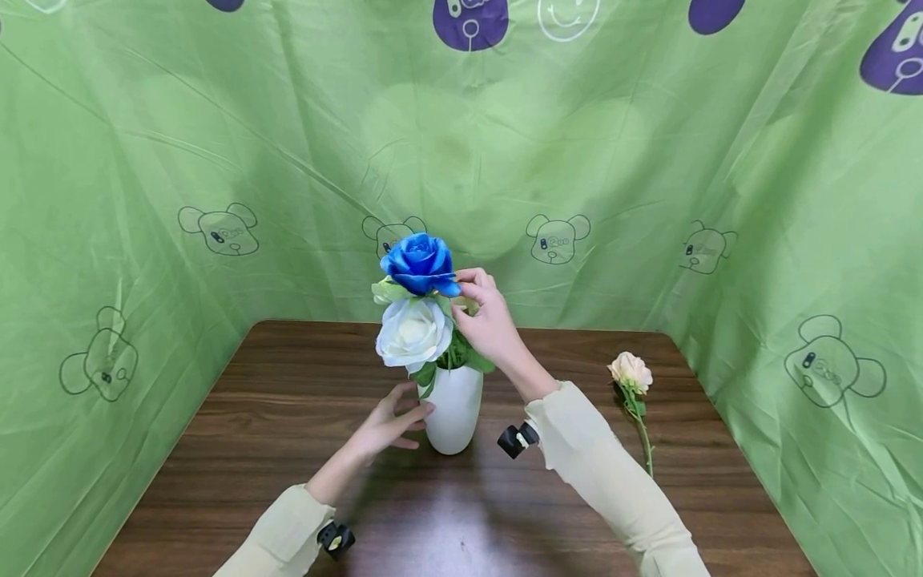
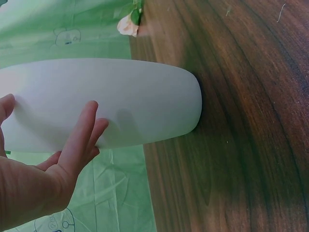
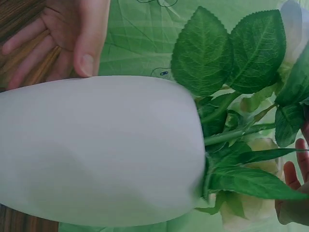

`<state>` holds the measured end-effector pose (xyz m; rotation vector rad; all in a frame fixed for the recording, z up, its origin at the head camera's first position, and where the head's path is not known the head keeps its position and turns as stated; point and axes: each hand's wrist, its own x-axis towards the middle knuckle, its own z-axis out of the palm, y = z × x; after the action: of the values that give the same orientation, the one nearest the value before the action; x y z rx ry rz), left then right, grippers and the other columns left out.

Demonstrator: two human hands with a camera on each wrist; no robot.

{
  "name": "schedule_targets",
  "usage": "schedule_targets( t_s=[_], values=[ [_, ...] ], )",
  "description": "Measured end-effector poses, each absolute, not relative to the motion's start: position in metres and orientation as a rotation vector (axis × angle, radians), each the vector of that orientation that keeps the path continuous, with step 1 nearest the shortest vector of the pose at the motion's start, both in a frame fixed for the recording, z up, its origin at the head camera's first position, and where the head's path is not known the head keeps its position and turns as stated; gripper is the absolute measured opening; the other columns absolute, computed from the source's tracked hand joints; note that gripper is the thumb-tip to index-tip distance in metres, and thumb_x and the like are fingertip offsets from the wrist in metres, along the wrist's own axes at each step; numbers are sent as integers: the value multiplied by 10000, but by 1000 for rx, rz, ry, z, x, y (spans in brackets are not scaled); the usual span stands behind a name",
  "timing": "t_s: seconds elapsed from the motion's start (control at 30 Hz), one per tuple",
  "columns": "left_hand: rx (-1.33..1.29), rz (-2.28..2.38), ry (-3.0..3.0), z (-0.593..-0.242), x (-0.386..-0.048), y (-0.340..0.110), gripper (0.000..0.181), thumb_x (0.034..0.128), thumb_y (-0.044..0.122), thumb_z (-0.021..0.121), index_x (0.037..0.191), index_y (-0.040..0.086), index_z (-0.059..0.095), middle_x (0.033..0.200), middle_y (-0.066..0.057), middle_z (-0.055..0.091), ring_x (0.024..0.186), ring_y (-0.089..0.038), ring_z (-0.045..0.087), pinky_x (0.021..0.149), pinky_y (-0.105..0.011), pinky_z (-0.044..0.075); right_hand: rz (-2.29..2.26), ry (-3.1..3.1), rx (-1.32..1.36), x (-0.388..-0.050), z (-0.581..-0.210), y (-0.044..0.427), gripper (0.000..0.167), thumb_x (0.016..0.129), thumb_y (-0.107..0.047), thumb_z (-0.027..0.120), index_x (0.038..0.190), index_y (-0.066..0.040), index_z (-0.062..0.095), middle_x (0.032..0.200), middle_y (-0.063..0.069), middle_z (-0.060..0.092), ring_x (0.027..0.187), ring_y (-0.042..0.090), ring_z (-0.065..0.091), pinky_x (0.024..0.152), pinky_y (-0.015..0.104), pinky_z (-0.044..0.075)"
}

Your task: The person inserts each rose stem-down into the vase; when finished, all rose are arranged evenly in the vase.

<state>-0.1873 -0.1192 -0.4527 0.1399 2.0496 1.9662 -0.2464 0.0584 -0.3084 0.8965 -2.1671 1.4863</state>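
A white vase (image 1: 452,413) stands on the table with several artificial roses in it. Above its rim are a blue rose (image 1: 421,263), a white rose (image 1: 414,332) with bluish petal edges, and green leaves (image 3: 203,50). My left hand (image 1: 388,422) rests its thumb and fingertips lightly against the vase's left side, fingers spread. At the blue rose's right edge, my right hand (image 1: 487,316) has thumb and forefinger bent about the outer petal, holding it. Its fingertips (image 3: 289,173) barely show at the right wrist view's edge; the exact contact is hidden there.
A single pale peach rose (image 1: 630,373) lies on the right of the brown wooden table (image 1: 274,409). Green fabric (image 1: 303,176) with bear drawings hangs behind and along both sides. Pale roses (image 3: 263,154) cluster low behind the leaves.
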Motion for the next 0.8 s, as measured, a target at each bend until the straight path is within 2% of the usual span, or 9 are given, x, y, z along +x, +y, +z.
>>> schedule_targets(
  t_s=[0.1, 0.27, 0.47, 0.6, 0.73, 0.8],
  values=[
    [130, 1965, 2053, -453, -188, -119, 637, 841, 288, 612, 1313, 29, 271, 1179, -266, 446, 947, -389, 538, 613, -424, 519, 1474, -2173, 937, -246, -311, 58, 155, 788, 28, 615, 936, 36, 659, 1082, 96, 502, 1056, 207, 372, 863, 336, 355],
    [113, 1956, 2055, -454, -188, -119, 630, 840, 293, 612, 1308, 36, 278, 1185, -259, 447, 952, -385, 537, 629, -447, 512, 1406, -2140, 1002, -246, -311, 55, 128, 795, -43, 647, 911, -3, 682, 1064, 76, 508, 1054, 186, 371, 848, 334, 361],
    [151, 1983, 2010, -448, -186, -119, 615, 852, 254, 602, 1322, 36, 269, 1195, -285, 428, 968, -431, 511, 613, -431, 517, 1677, -1948, 672, -248, -312, 54, 67, 767, 17, 639, 820, 57, 650, 991, 67, 492, 956, 159, 422, 798, 299, 378],
    [156, 1972, 1997, -434, -180, -118, 602, 858, 225, 597, 1317, 16, 268, 1207, -314, 403, 984, -453, 492, 632, -436, 514, 1807, -1883, 478, -238, -310, 52, 96, 780, 5, 639, 827, 87, 626, 999, 89, 476, 967, 177, 419, 811, 299, 339],
    [157, 1968, 2005, -427, -176, -116, 583, 861, 210, 593, 1310, 14, 278, 1201, -310, 414, 985, -455, 490, 638, -438, 513, 1661, -1943, 488, -237, -325, 50, 93, 770, -34, 661, 797, 54, 647, 999, 95, 497, 976, 207, 421, 838, 320, 339],
    [158, 1970, 2006, -428, -177, -116, 575, 862, 204, 591, 1309, 16, 280, 1198, -305, 421, 986, -457, 489, 638, -442, 512, 1517, -1973, 518, -242, -339, 50, 84, 756, -81, 683, 764, 1, 666, 993, 56, 508, 966, 202, 411, 834, 336, 326]
  ],
)
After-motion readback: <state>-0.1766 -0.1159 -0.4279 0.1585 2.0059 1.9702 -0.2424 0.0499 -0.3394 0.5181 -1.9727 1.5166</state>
